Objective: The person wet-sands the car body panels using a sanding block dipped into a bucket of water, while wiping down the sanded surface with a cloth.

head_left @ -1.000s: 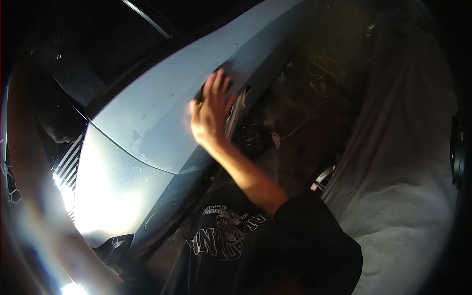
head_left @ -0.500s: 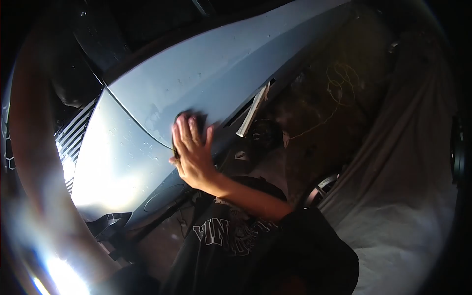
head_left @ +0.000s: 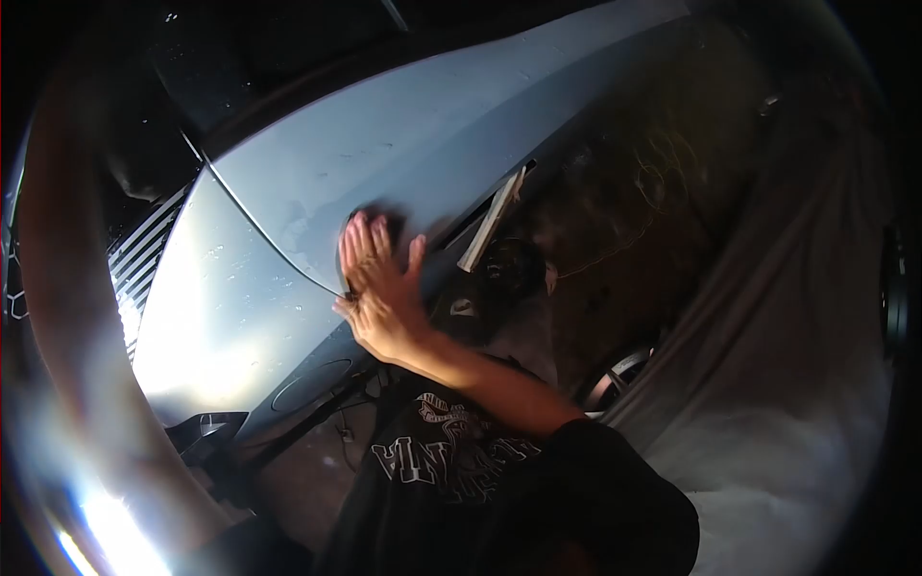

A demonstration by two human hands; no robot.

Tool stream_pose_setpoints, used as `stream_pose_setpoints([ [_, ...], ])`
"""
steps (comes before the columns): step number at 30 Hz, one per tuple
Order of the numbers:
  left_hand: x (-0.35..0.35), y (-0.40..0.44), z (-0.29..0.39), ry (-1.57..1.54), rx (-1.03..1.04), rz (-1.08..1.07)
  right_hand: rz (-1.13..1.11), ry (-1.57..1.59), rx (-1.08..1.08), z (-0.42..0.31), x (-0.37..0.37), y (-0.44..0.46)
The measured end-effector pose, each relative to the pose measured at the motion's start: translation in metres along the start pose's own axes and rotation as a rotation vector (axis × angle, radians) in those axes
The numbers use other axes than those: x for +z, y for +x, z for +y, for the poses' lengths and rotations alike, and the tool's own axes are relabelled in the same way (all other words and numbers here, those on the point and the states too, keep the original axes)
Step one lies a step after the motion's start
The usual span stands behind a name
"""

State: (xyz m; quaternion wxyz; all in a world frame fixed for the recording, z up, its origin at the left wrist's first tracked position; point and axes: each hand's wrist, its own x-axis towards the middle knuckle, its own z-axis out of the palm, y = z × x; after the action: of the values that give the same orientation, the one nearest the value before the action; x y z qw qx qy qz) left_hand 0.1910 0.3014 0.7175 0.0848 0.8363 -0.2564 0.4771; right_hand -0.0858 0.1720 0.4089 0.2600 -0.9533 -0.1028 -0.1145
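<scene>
1. Left arm (head_left: 72, 317): yours by its place, blurred, rising along the frame's edge; hand out of view, so you cannot tell its grip.
2. Light (head_left: 120, 538): low, glaring.
3. Slats (head_left: 144, 257): beside the bright panel.
4. Bright panel (head_left: 206, 322): washed out, beaded with drops. Risk: glare could hide a mark from you.
5. Seam (head_left: 257, 227): thin dark line, running down to your thumb. Risk: a pad edge or your thumb could catch here if pressed across it.
6. Grey panel (head_left: 331, 158): drops and smears on it.
7. Right hand (head_left: 379, 278): yours, palm down. Grip: grasping the pad from above, fingers laid nearly straight over it, outer finger splayed.
8. Pad (head_left: 395, 228): dark, mostly covered; under your hand on the grey panel, just beside the seam. Risk: with so flat a hold, it could skid on the wet surface; uneven finger pressure could make it bite at one edge.
9. Shirt (head_left: 423, 456): yours, black, lettered.
10. Strip (head_left: 493, 219): pale, tilted, right of your hand. Risk: a wide sideways stray could knock it.
11. Wheel (head_left: 622, 380): partly hidden.
12. Cloth (head_left: 768, 413): draped, creased.
</scene>
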Motion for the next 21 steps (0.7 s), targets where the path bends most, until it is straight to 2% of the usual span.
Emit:
stream_pose_setpoints([
  [1,0.000,-0.005,0.001,0.000,-0.001,0.006,0.132,-0.018,0.202,0.034,-0.012,0.028],
  [2,-0.001,-0.010,0.000,0.004,0.002,0.012,0.437,0.124,0.329,0.090,-0.012,0.059],
  [3,-0.002,-0.013,-0.003,0.014,0.001,0.016,0.570,0.277,0.450,0.147,-0.023,0.087],
  [5,-0.002,-0.021,-0.001,0.021,-0.001,0.026,0.486,0.484,0.741,0.160,-0.088,0.109],
  [7,-0.010,-0.032,0.005,0.035,0.008,0.046,0.488,0.365,0.538,0.109,-0.044,0.077],
  [9,-0.007,-0.036,0.007,0.036,0.005,0.066,0.184,0.114,0.241,0.031,-0.004,0.013],
  [10,-0.008,-0.036,0.008,0.034,0.004,0.074,0.145,0.048,0.062,0.008,0.000,0.001],
  [11,-0.008,-0.037,0.009,0.031,0.004,0.082,0.108,-0.021,-0.114,-0.004,0.002,-0.003],
  [13,-0.008,-0.039,0.011,0.023,-0.006,0.102,0.191,-0.011,-0.278,0.008,-0.016,0.054],
  [15,-0.008,-0.042,0.013,0.011,-0.019,0.123,0.263,-0.009,-0.338,-0.001,-0.051,0.099],
  [18,-0.007,-0.044,0.014,0.001,-0.028,0.152,0.077,-0.040,-0.378,0.024,-0.014,0.032],
  [19,-0.007,-0.045,0.014,-0.004,-0.031,0.164,0.012,-0.003,-0.377,0.021,-0.023,0.010],
  [21,-0.007,-0.050,0.016,-0.007,-0.045,0.180,0.055,-0.040,-0.370,0.028,-0.013,0.019],
])
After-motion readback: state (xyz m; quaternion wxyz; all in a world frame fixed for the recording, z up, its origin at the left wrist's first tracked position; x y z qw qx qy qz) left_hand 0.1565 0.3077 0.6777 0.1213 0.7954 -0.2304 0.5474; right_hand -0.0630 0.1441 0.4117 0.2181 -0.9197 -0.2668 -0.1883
